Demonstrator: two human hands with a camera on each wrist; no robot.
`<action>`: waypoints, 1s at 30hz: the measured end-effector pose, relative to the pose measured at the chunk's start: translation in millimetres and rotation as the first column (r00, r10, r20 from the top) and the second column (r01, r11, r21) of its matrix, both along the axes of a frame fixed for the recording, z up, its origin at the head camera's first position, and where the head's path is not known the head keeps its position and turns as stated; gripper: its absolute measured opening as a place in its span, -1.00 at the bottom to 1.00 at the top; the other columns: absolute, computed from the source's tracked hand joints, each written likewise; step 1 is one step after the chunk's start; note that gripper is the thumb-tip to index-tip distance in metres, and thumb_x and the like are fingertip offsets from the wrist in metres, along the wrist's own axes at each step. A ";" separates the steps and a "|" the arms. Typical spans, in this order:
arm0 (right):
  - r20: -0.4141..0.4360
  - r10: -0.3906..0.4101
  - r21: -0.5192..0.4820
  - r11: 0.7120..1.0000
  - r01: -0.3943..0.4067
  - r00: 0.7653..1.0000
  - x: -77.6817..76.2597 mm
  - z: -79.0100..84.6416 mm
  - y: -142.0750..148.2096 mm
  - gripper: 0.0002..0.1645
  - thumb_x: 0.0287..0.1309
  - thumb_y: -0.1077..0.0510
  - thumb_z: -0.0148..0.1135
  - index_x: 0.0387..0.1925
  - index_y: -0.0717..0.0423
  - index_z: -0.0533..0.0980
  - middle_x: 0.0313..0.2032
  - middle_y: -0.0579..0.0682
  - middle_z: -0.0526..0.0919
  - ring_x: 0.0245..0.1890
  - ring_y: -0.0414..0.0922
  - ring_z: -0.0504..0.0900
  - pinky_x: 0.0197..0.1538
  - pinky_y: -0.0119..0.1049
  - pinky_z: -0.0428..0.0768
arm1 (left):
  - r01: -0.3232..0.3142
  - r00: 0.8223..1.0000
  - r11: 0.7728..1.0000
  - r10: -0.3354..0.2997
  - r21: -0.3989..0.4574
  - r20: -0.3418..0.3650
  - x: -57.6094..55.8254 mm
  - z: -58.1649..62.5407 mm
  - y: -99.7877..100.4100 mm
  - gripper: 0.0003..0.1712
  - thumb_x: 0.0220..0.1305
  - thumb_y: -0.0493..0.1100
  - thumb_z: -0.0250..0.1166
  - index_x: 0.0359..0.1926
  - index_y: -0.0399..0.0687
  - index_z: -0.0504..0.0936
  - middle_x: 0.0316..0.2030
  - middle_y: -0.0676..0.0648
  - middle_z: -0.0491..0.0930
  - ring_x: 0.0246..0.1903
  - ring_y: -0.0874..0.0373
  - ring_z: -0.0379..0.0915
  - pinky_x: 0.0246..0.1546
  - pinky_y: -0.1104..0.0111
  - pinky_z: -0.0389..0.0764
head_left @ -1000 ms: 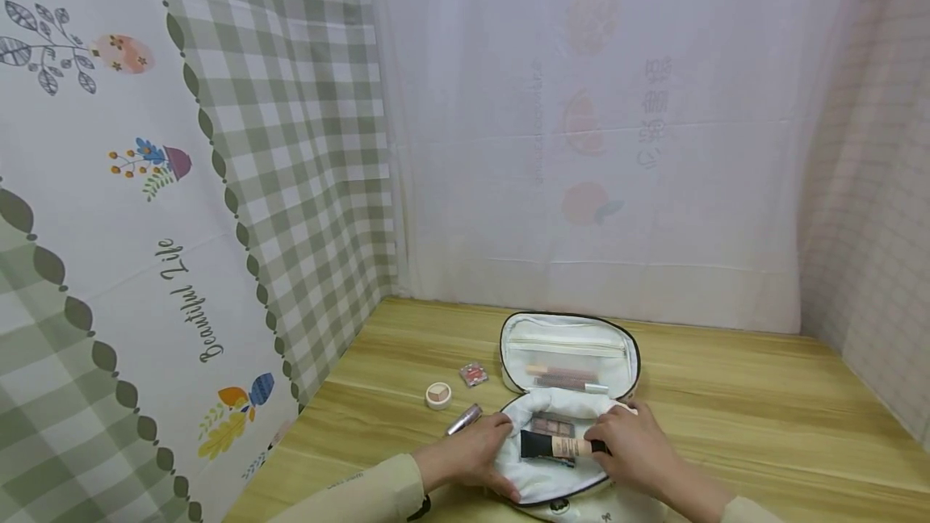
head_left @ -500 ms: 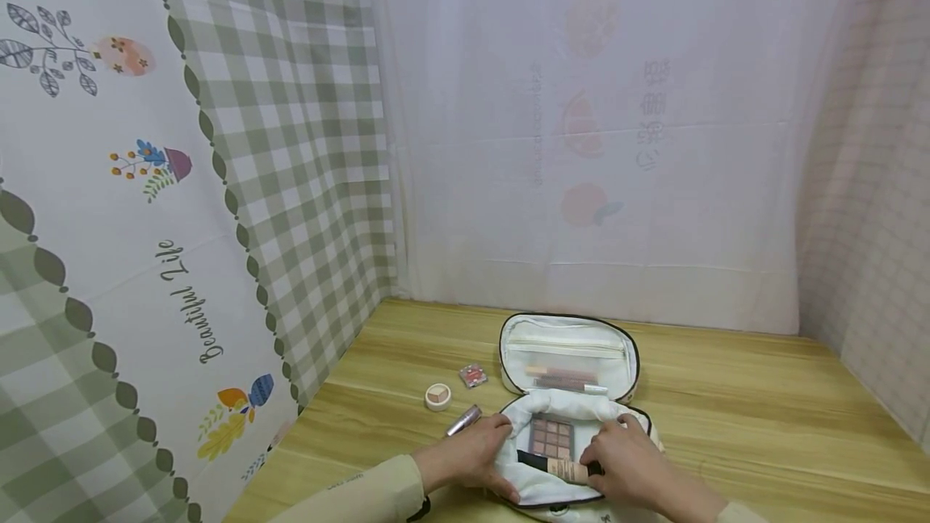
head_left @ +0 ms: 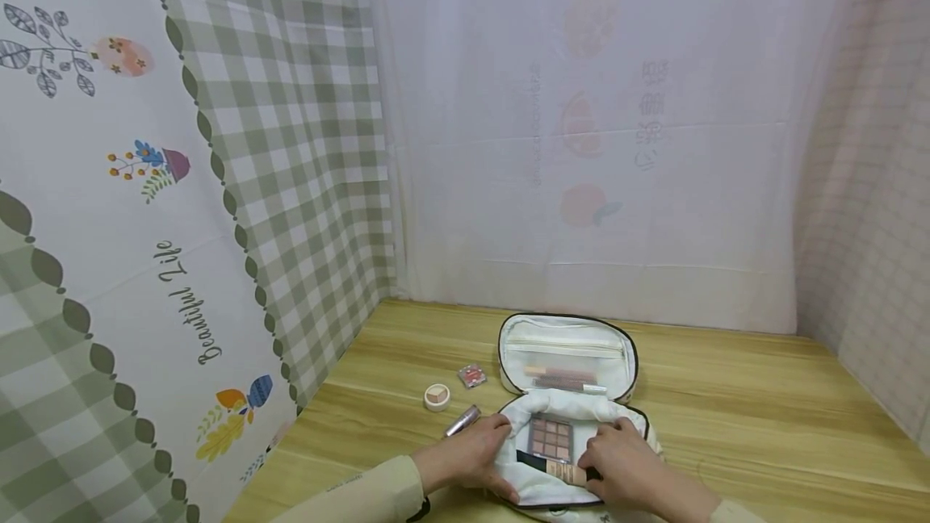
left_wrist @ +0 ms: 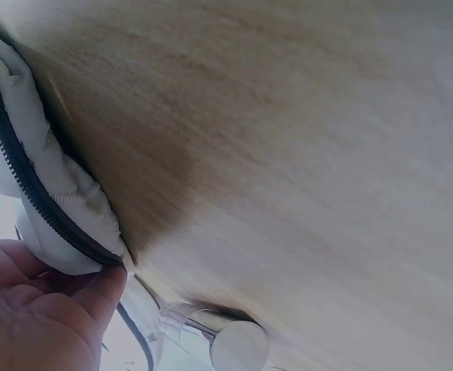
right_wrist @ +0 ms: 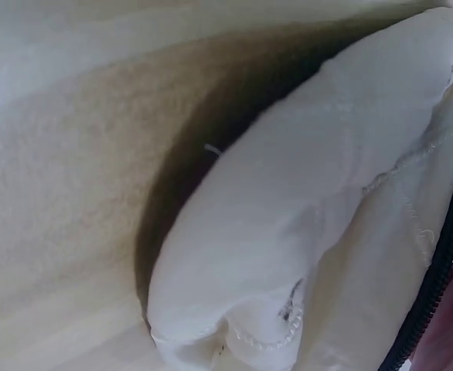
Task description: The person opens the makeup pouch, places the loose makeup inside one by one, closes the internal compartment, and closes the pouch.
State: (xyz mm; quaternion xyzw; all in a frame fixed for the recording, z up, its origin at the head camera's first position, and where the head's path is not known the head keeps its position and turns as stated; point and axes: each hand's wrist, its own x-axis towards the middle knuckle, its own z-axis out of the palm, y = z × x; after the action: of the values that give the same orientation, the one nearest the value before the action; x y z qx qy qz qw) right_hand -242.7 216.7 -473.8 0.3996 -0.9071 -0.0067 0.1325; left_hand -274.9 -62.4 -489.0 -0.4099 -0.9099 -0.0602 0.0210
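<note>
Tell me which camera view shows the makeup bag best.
The head view: it shows the makeup bag open, lid and interior included. The left wrist view gives only zippered edges, one pinched by the left hand; the right wrist view, an outer side and some zipper.

Makeup bag (head_left: 554, 403) is sitting on table (head_left: 726, 410), lid (head_left: 570, 324) lying behind, cosmetic sticks (head_left: 565, 378) lying in lid pocket (head_left: 534, 355). In bag, eyeshadow palette (head_left: 550, 437) is lying behind foundation tube (head_left: 565, 471). Resting left, front to back: cosmetic tube (head_left: 462, 420), concealer pot (head_left: 437, 397), compact (head_left: 472, 376).
</note>
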 end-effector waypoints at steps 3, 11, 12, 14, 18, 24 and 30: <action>0.036 -0.040 0.003 0.999 0.040 0.999 -0.1 -0.2 2.4 -0.88 -0.15 -0.06 0.49 -0.49 -0.24 0.70 -0.51 -0.32 0.53 -0.40 -0.20 0.49 -0.31 -0.04 0.36 | -0.006 1.000 1.000 0.006 0.000 0.001 0.0 -1.1 0.1 0.03 -0.18 0.42 0.52 0.13 -0.22 0.49 0.11 -0.09 0.45 0.04 0.22 0.43 0.11 0.46 0.44; -0.049 -0.219 -0.065 0.974 0.216 0.974 3.4 6.9 10.8 -0.62 -0.23 -0.17 0.53 -0.37 -0.04 0.72 -0.33 -0.16 0.64 -0.25 -0.07 0.56 -0.25 0.02 0.40 | -0.043 0.999 0.999 0.043 -0.029 -0.012 -1.6 -1.5 4.0 0.07 -0.19 0.45 0.51 0.14 -0.24 0.49 0.11 -0.10 0.45 0.04 0.21 0.44 0.13 0.43 0.44; -0.055 -0.250 -0.062 0.967 0.246 0.967 3.8 9.0 12.5 -0.59 -0.25 -0.19 0.53 -0.37 -0.04 0.71 -0.32 -0.14 0.64 -0.24 -0.05 0.57 -0.23 0.05 0.41 | -0.050 0.999 0.998 0.050 -0.034 -0.010 -1.7 -1.1 4.5 0.08 -0.19 0.45 0.51 0.15 -0.25 0.49 0.11 -0.11 0.45 0.04 0.20 0.44 0.14 0.42 0.43; -0.054 -0.313 -0.045 0.950 0.311 0.948 5.1 13.0 16.6 -0.54 -0.27 -0.22 0.54 -0.38 -0.01 0.69 -0.29 -0.11 0.65 -0.21 -0.02 0.58 -0.20 0.11 0.44 | -0.066 0.998 0.997 0.066 -0.045 -0.002 -1.7 -0.1 5.4 0.10 -0.19 0.46 0.51 0.16 -0.27 0.48 0.13 -0.12 0.45 0.06 0.19 0.43 0.15 0.41 0.43; -0.025 -0.391 -0.006 0.920 0.391 0.920 7.9 17.9 25.3 -0.51 -0.30 -0.28 0.52 -0.48 -0.01 0.62 -0.31 -0.09 0.64 -0.24 0.00 0.58 -0.18 0.20 0.43 | -0.088 0.996 0.995 0.088 -0.056 0.013 -0.3 2.7 6.2 0.13 -0.19 0.45 0.51 0.19 -0.29 0.47 0.15 -0.13 0.44 0.09 0.17 0.43 0.18 0.40 0.41; 0.035 -0.417 -0.024 0.908 0.418 0.908 15.9 18.2 38.3 -0.42 -0.35 -0.34 0.53 -0.44 0.01 0.62 -0.26 -0.03 0.67 -0.14 0.07 0.62 -0.02 0.37 0.38 | -0.086 0.996 0.995 0.086 -0.053 0.012 1.9 6.5 4.7 0.12 -0.16 0.46 0.49 0.21 -0.28 0.47 0.17 -0.13 0.45 0.11 0.15 0.43 0.19 0.38 0.42; 0.128 -0.437 -0.012 0.897 0.442 0.890 18.5 14.2 50.3 -0.36 -0.34 -0.38 0.53 -0.39 0.04 0.64 -0.18 0.02 0.68 -0.05 0.09 0.61 0.07 0.42 0.32 | -0.100 0.995 0.995 0.101 -0.020 0.012 -1.1 9.3 2.5 0.08 -0.12 0.47 0.45 0.22 -0.21 0.47 0.19 -0.11 0.46 0.14 0.11 0.43 0.19 0.33 0.43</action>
State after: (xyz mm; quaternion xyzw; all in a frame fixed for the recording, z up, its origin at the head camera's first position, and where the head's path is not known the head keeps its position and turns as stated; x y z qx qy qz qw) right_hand -224.2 267.0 -459.6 0.1810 -0.9802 0.0062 0.0801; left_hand -276.0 -59.9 -479.7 -0.3634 -0.9300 -0.0530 0.0142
